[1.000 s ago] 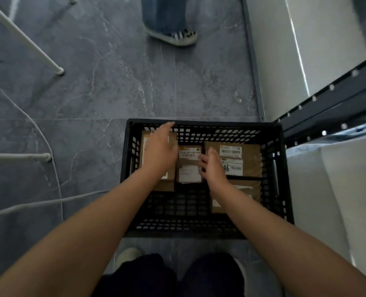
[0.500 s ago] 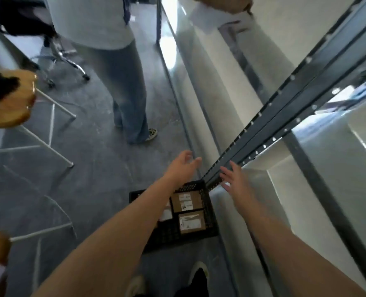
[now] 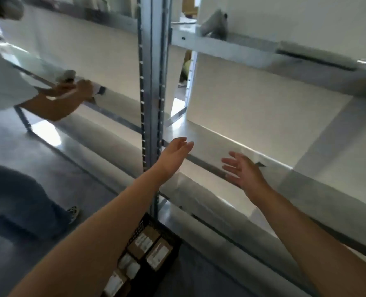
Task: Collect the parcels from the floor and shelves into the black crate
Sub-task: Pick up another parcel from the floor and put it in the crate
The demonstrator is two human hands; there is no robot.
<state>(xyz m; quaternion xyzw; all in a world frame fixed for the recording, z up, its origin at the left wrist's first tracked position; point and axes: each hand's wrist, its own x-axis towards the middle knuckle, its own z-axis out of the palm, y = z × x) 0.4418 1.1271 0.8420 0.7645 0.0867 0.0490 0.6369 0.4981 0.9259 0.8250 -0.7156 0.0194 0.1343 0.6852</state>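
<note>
The left hand (image 3: 175, 155) and right hand (image 3: 242, 170) are held open and empty. The grey parcel (image 3: 214, 26) on the upper shelf (image 3: 199, 42) should be grasped securely, then lowered into the black crate (image 3: 171, 235).

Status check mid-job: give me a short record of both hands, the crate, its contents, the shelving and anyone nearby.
left hand: open, holding nothing, raised beside the post
right hand: open, holding nothing, above the shelf edge
crate: black, on the floor at the post's foot
contents: brown boxes with white labels, plus a pale packet
upper shelf: grey packet lying near the post
other person: on the left, hands busy at the next shelf bay
</note>
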